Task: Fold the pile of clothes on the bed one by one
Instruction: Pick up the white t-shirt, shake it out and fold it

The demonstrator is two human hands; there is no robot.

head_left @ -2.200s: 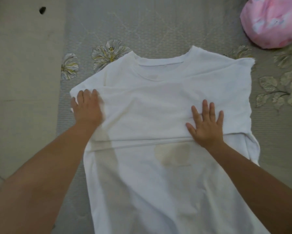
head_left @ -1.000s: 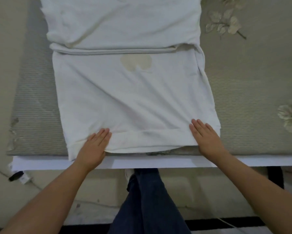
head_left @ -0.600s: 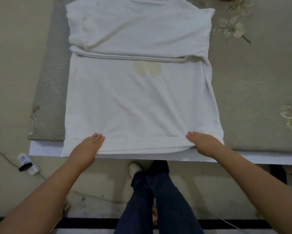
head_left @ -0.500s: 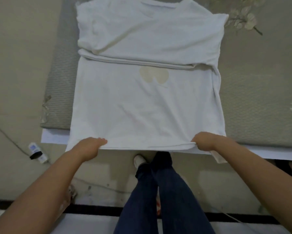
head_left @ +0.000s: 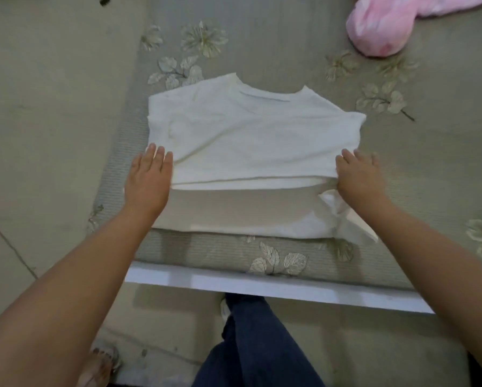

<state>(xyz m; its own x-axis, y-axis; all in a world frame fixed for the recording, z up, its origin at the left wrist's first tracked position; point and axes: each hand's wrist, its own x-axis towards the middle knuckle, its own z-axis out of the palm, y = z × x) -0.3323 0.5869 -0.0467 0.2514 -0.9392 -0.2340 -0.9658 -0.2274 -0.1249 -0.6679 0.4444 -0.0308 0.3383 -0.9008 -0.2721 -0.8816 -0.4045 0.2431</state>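
Both forearms are bare, with no sleeves, watch or rings visible on the left hand (head_left: 147,180) or right hand (head_left: 359,177). Legs are clad in dark blue jeans (head_left: 256,344). One foot (head_left: 97,367) appears in an open sandal, details blurred.

bare bed (head_left: 262,29) beyond shirt (head_left: 251,135), pink bundle (head_left: 379,26) far-right

The shirt (head_left: 251,152) is spread on the bed (head_left: 262,37), folded over itself, with its collar on the side away from the fingers. The left hand (head_left: 147,180) is laid on the shirt's left edge and the right hand (head_left: 359,177) on its right edge, the folded layer between them. A bundle of cloth (head_left: 384,26) is seen well beyond the right fingertips. The bed's near edge (head_left: 262,283) lies behind both wrists, with legs (head_left: 251,344) below it.
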